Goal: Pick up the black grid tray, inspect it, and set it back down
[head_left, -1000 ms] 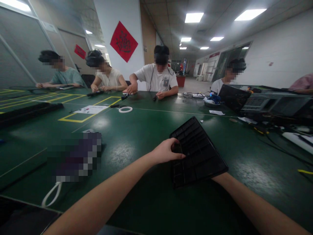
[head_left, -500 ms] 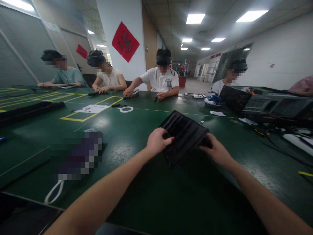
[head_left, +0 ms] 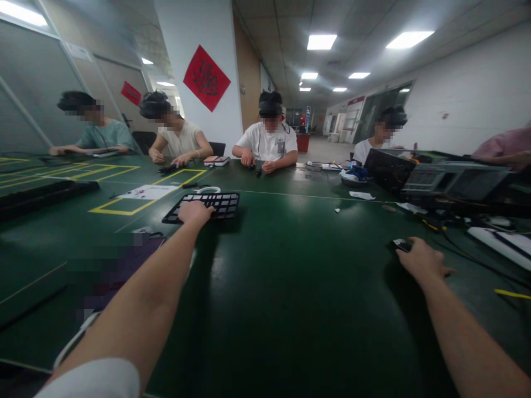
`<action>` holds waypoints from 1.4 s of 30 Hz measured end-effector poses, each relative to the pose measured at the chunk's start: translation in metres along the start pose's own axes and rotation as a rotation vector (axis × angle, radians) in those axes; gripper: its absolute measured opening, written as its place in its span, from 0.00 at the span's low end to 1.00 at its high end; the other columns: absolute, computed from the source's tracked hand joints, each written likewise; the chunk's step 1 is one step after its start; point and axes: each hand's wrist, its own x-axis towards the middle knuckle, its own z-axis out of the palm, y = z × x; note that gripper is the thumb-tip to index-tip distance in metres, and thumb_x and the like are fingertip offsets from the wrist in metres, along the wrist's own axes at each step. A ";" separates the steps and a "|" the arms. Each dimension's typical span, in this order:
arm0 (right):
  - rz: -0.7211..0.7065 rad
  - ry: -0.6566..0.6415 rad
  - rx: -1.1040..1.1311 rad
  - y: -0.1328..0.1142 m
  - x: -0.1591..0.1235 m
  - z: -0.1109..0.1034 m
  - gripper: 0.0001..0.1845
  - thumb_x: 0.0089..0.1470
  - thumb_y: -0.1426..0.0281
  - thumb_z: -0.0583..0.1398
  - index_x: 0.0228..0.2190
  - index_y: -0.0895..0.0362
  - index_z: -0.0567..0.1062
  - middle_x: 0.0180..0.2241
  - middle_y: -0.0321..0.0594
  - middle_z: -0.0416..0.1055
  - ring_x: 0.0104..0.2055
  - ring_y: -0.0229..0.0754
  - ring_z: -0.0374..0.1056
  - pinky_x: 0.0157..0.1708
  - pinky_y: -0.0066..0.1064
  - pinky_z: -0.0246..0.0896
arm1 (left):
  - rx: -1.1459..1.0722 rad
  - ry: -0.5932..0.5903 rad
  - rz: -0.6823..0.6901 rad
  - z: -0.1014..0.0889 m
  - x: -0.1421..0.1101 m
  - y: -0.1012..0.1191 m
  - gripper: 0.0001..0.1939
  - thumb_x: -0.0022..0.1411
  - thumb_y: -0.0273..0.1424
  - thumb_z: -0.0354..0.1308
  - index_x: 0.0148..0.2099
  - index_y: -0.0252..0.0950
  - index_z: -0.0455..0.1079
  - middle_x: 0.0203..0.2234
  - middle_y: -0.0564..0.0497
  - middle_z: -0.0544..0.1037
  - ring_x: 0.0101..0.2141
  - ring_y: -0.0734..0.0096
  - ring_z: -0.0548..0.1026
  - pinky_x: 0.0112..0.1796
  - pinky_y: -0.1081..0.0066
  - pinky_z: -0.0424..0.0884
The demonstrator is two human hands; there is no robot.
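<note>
A black plastic grid tray (head_left: 203,207) lies flat on the green table mat (head_left: 290,287), left of centre. My left hand (head_left: 194,211) rests on its near edge, with the fingers over the grid. Far to the right, my right hand (head_left: 423,260) is apart from the tray, its fingertips at a small black device (head_left: 401,245). The thumb sticks out to the side. The device is partly hidden by the fingers, and I cannot make out what kind it is.
A white ring (head_left: 208,190) lies just behind the tray, near a paper sheet (head_left: 147,192) inside yellow tape marking. A pixelated object (head_left: 116,271) lies left of my left forearm. Electronic equipment (head_left: 454,181) and cables fill the right side. Several co-workers sit across the table.
The tray has moved left and now lies flat. My right hand has let go of it and moved right to the small black device. My view has shifted slightly.
</note>
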 end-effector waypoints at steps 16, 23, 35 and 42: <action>0.042 -0.049 -0.063 -0.015 -0.017 -0.018 0.41 0.49 0.51 0.51 0.59 0.60 0.56 0.63 0.61 0.43 0.63 0.71 0.39 0.52 0.66 0.46 | -0.046 0.082 0.277 0.006 -0.053 0.032 0.17 0.64 0.36 0.47 0.44 0.27 0.68 0.45 0.32 0.71 0.49 0.47 0.67 0.47 0.57 0.63; 0.074 -0.170 -0.111 -0.016 -0.016 -0.016 0.40 0.47 0.58 0.54 0.59 0.60 0.56 0.62 0.62 0.45 0.62 0.72 0.41 0.49 0.70 0.46 | -0.159 -0.094 0.775 0.049 -0.144 0.067 0.12 0.62 0.35 0.51 0.40 0.35 0.71 0.39 0.41 0.73 0.44 0.58 0.68 0.46 0.64 0.62; 0.074 -0.184 -0.122 -0.017 -0.023 -0.019 0.39 0.51 0.55 0.49 0.60 0.61 0.54 0.61 0.62 0.45 0.62 0.69 0.40 0.52 0.64 0.45 | -0.060 -0.047 0.787 0.047 -0.155 0.060 0.20 0.64 0.39 0.46 0.52 0.33 0.66 0.47 0.39 0.68 0.48 0.55 0.64 0.48 0.61 0.59; 0.071 -0.187 -0.127 -0.017 -0.018 -0.016 0.38 0.50 0.57 0.50 0.58 0.63 0.57 0.61 0.63 0.46 0.62 0.70 0.40 0.51 0.65 0.45 | -0.054 -0.148 0.827 0.049 -0.150 0.056 0.14 0.64 0.38 0.47 0.43 0.35 0.68 0.41 0.41 0.70 0.43 0.57 0.67 0.46 0.63 0.62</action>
